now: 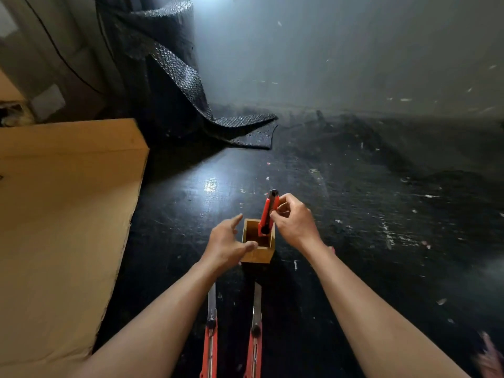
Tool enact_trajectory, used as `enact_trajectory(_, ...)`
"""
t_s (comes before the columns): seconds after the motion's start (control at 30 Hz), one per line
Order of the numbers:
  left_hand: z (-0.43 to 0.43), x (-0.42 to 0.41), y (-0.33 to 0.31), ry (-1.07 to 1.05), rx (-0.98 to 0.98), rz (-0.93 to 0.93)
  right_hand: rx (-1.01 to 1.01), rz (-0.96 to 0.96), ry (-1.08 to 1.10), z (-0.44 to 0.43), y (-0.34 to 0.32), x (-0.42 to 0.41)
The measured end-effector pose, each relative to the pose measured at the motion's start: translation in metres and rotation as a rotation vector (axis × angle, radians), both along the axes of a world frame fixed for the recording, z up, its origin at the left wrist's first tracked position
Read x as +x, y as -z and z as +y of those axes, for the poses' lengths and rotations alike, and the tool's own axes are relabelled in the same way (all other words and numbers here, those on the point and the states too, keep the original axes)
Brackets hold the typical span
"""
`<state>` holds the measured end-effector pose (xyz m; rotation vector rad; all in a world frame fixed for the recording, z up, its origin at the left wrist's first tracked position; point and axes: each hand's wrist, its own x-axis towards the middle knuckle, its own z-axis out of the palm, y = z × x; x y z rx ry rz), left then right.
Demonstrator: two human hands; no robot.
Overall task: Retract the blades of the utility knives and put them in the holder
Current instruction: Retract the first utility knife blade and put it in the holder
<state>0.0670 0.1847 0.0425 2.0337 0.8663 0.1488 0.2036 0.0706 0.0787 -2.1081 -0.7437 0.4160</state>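
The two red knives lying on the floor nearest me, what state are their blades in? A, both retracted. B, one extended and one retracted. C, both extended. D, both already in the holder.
C: the left floor knife and the right floor knife each show a long bare blade pointing toward the wooden holder.

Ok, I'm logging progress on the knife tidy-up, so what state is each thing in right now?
Red utility knife in the right hand: blade retracted, upright, lower end inside the holder.
Square wooden holder: upright on the dark floor, open top, only that one knife in it.
Red utility knife on the floor, left: blade extended, lying flat.
Red utility knife on the floor, right: blade extended, lying flat.
Right hand: gripping the knife.
Left hand: open, beside the holder.
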Motion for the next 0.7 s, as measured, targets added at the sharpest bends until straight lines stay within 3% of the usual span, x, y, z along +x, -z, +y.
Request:
enact_trajectory(0.27,-0.01,0.008,0.02,-0.014,-0.062,0.01,-0.19,-0.004,-0.015,0.003,0.037,0.006)
enact_trajectory(0.7,-0.018,0.006,0.022,-0.039,-0.041,0.014,-0.166,-0.027,0.028,-0.011,0.036,0.01)
